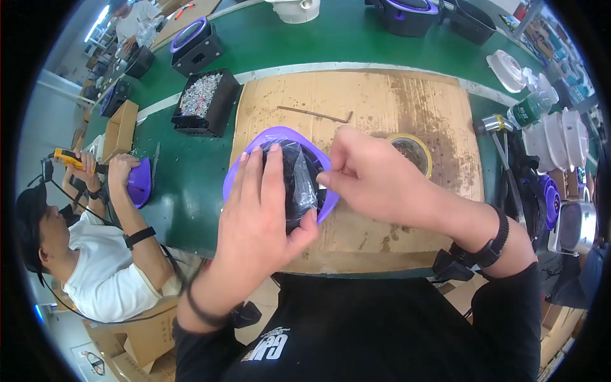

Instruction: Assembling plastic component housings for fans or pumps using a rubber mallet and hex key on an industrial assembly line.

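Observation:
A purple oval housing lies on the cardboard in front of me. In its middle sits a black part in clear plastic film. My left hand rests over the black part, its fingers stretched out flat and the thumb along the near edge. At the housing's right edge, my right hand is closed in a pinch, thumb against curled fingers. A small pale bit shows by its fingertips, too small to name. Just beyond my right wrist lies a roll of tape, partly covered by that hand.
An L-shaped hex key lies on the stained cardboard sheet. A black bin of screws stands at the far left. At right are a bottle and white housings. At left, a co-worker holds a yellow power screwdriver.

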Motion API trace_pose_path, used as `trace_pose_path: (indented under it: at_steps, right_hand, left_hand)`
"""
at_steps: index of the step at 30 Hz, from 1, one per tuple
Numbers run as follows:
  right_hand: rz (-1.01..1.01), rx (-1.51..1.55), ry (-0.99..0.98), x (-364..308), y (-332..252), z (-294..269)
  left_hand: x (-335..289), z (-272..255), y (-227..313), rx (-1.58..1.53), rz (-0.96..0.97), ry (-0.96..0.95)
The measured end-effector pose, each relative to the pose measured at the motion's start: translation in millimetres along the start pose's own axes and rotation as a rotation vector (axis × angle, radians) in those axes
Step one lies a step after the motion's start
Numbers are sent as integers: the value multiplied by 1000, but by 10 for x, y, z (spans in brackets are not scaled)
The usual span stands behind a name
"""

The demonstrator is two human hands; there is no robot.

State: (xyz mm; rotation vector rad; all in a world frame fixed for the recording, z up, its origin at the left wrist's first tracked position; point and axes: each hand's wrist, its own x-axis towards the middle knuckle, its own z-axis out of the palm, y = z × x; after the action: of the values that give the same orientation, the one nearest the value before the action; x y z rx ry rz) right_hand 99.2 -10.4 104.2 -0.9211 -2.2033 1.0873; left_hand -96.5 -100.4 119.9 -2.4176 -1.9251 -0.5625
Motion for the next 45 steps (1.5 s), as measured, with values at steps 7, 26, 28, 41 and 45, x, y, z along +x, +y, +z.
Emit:
trace_pose_path:
  at_steps: [7, 26, 28, 41, 45]
  right_hand:
    - [51, 93, 52, -77, -86, 43]
    - [11, -434, -89, 38, -175, -283]
    - [-5, -416, -47, 112, -90, -239]
    - [245, 168, -106, 344, 47, -97]
    - [255, 113, -281, -145, -179, -223]
  left_hand:
    - [78, -187, 13, 242, 149, -257]
    - [-93, -287, 81, 154, -204, -148]
    - [-59, -267, 89, 101, -215, -135]
    - [-52, -499, -481, -168, 74, -179]
    - [-72, -601, -608, -208, 61, -233]
